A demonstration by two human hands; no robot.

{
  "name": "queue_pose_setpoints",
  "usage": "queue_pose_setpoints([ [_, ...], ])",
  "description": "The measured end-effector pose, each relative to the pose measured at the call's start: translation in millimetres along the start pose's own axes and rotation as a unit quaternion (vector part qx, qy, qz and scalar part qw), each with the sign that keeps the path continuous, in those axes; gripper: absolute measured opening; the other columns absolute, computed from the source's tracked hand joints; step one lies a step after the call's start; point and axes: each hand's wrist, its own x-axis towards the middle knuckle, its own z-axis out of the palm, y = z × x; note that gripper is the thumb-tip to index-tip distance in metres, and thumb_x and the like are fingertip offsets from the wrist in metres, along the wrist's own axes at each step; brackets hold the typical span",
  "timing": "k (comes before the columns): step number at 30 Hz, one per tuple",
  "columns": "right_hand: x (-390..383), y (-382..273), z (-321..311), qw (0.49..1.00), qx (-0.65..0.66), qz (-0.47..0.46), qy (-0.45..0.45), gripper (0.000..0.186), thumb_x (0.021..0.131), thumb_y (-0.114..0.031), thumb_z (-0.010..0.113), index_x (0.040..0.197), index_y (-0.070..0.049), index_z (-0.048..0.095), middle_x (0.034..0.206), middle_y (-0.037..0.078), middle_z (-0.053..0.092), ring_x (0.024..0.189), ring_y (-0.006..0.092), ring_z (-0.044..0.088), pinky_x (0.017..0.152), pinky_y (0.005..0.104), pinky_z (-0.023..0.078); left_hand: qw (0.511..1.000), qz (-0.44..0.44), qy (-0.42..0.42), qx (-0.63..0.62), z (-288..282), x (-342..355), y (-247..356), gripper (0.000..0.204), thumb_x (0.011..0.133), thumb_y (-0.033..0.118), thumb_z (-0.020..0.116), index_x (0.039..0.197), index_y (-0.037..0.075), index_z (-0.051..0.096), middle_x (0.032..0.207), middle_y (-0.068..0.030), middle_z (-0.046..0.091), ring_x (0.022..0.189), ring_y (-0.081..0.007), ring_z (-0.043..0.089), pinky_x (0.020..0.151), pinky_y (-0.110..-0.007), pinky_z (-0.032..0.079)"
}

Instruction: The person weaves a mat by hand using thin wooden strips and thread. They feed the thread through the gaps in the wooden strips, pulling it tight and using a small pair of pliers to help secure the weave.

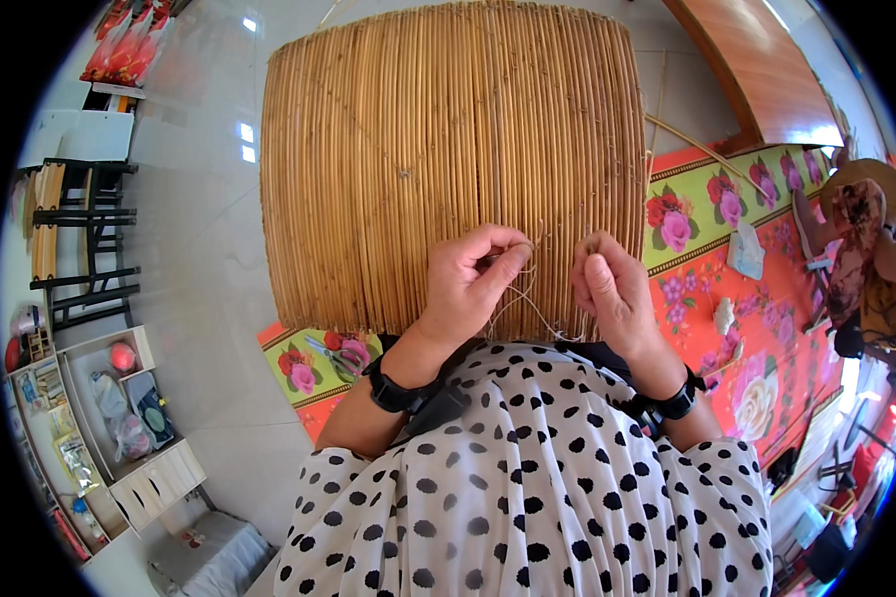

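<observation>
A large panel of straw-coloured stalks (388, 199), laid side by side and stitched together, lies before me, its near edge at my lap. Above its near part, my left hand (478, 279) pinches a thin pale thread (542, 316) between thumb and forefinger. The thread loops down from there toward the panel's near edge. Just to the right, my right hand (613, 298) is closed, thumb against curled fingers. Whatever it grips is too small to make out. Both hands are a short way apart.
Under the panel and to its right spreads a red and green floral mat (677, 231). Loose stalks (707, 151) lie beside a wooden furniture piece (767, 80). A tissue pack (746, 251) rests on the mat. Folded stools (85, 239) and an open drawer (119, 398) stand at left.
</observation>
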Motion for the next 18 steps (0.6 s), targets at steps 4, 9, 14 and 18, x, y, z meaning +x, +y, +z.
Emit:
queue_pose_setpoints([
  [4, -2.9, -0.3, 11.2, 0.992, -0.111, -0.028, -0.051, 0.028, 0.094, -0.023, 0.051, 0.082, 0.002, 0.047, 0.060, 0.010, 0.041, 0.054, 0.0167, 0.040, 0.051, 0.0337, 0.038, 0.999, 0.002, 0.013, -0.030, 0.6, 0.3, 1.9, 0.010, 0.087, 0.008, 0.062, 0.091, -0.001, 0.064, 0.071, -0.0006, 0.060, 0.064, -0.0056, 0.054, 0.058, -0.020, 0.044],
  [9, -2.7, 2.6, 18.3, 0.994, -0.094, -0.017, -0.059, 0.028, 0.094, -0.023, 0.051, 0.081, 0.002, 0.048, 0.059, 0.014, 0.042, 0.052, 0.0246, 0.042, 0.051, 0.0362, 0.039, 0.999, 0.013, 0.017, -0.044, 0.4, -0.9, 1.4, 0.010, 0.088, 0.008, 0.061, 0.093, -0.001, 0.063, 0.072, -0.0003, 0.060, 0.065, -0.0055, 0.053, 0.059, -0.020, 0.044],
  [14, 0.0, 6.9, 19.0, 0.994, -0.099, -0.009, -0.050, 0.027, 0.094, -0.022, 0.051, 0.081, 0.002, 0.048, 0.059, 0.016, 0.043, 0.052, 0.0255, 0.044, 0.051, 0.0371, 0.039, 0.999, 0.006, 0.010, -0.030, 0.7, 0.0, -1.6, 0.010, 0.087, 0.007, 0.062, 0.092, -0.001, 0.063, 0.071, -0.0002, 0.060, 0.064, -0.0047, 0.053, 0.058, -0.020, 0.044],
  [18, 1.6, 4.8, 20.6, 0.993, -0.102, -0.037, -0.036, 0.027, 0.094, -0.021, 0.051, 0.080, 0.002, 0.048, 0.058, 0.016, 0.042, 0.051, 0.0258, 0.043, 0.050, 0.0371, 0.038, 1.000, 0.000, -0.009, -0.014, 0.9, -0.3, -4.7, 0.009, 0.086, 0.007, 0.063, 0.090, -0.001, 0.064, 0.069, -0.0010, 0.060, 0.061, -0.0046, 0.053, 0.056, -0.020, 0.044],
])
